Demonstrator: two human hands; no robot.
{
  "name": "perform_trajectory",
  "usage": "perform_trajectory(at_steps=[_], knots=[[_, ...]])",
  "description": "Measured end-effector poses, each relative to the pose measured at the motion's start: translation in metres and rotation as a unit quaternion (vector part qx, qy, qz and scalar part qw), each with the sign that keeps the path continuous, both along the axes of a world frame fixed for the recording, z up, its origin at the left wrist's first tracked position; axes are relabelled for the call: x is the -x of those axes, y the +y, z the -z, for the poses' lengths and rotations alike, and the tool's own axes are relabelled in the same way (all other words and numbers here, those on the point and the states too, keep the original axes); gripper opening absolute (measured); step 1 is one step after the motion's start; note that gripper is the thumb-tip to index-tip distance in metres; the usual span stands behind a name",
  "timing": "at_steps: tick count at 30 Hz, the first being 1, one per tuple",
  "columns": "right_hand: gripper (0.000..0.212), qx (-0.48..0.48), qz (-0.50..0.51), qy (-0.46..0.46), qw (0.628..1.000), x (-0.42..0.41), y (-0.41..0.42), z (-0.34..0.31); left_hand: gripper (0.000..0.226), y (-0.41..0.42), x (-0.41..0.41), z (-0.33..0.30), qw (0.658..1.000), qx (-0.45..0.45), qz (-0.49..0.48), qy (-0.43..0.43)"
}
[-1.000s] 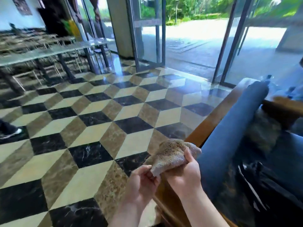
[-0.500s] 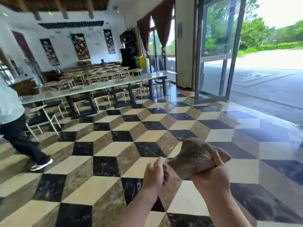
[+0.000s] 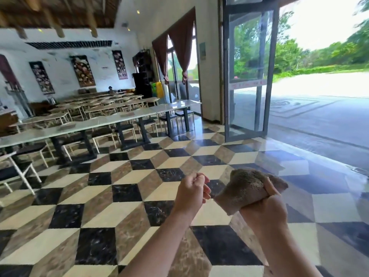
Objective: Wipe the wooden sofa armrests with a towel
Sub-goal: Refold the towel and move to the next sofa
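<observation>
Checkered marble floor [image 3: 123, 198], beneath both my hands. Long white desk [image 3: 103, 122], far left. Brown towel [image 3: 245, 188]: bunched, held above the floor in my right grip [image 3: 263, 208], thumb over it. Left grip [image 3: 191, 191]: fisted, empty, just beside towel.

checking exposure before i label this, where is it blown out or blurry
Head view: the sky and driveway past the glass door are blown out; trees and the ceiling at the frame edges are smeared; the towel and both hands stay fairly sharp.
</observation>
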State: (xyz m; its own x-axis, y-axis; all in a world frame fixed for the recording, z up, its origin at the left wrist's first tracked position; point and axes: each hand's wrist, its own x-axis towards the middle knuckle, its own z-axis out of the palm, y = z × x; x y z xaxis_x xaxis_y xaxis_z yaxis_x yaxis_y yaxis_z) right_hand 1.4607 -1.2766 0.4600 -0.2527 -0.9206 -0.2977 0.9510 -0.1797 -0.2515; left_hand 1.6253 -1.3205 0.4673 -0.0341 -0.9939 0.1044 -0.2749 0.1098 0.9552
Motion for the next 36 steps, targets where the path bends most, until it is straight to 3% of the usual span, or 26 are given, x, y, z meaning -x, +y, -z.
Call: perform_trajectory(at_steps=[10,14,18,23,29,33,36], knots=[[0.031,0.059,-0.03,0.017,0.998,0.137,-0.181,-0.044,0.037,-0.184,0.136,-0.05,0.998,0.043,-0.043,0.024],[0.042,0.063,0.01,0.058,0.996,0.228,-0.227,-0.043,0.047,-0.249,0.248,-0.047,0.999,0.03,-0.003,0.041],[0.036,0.073,0.074,0.092,0.99,0.349,-0.262,-0.031,0.021,-0.307,0.374,-0.029,0.996,0.015,0.085,0.032],[0.043,0.036,0.189,0.091,0.977,0.53,-0.283,-0.012,0.021,-0.376,0.573,-0.008,0.983,-0.025,0.17,0.065],[0.061,-0.048,0.356,0.046,0.932,0.747,-0.217,0.028,0.035,-0.343,0.862,0.023,0.906,-0.102,0.405,0.068],[0.058,-0.085,0.465,-0.008,0.881,0.843,-0.169,0.043,0.03,-0.301,0.986,0.033,0.849,-0.108,0.514,0.063],[0.053,-0.105,0.537,-0.028,0.837,0.923,-0.132,0.068,0.038,-0.269,1.089,0.052,0.809,-0.112,0.574,0.059]])
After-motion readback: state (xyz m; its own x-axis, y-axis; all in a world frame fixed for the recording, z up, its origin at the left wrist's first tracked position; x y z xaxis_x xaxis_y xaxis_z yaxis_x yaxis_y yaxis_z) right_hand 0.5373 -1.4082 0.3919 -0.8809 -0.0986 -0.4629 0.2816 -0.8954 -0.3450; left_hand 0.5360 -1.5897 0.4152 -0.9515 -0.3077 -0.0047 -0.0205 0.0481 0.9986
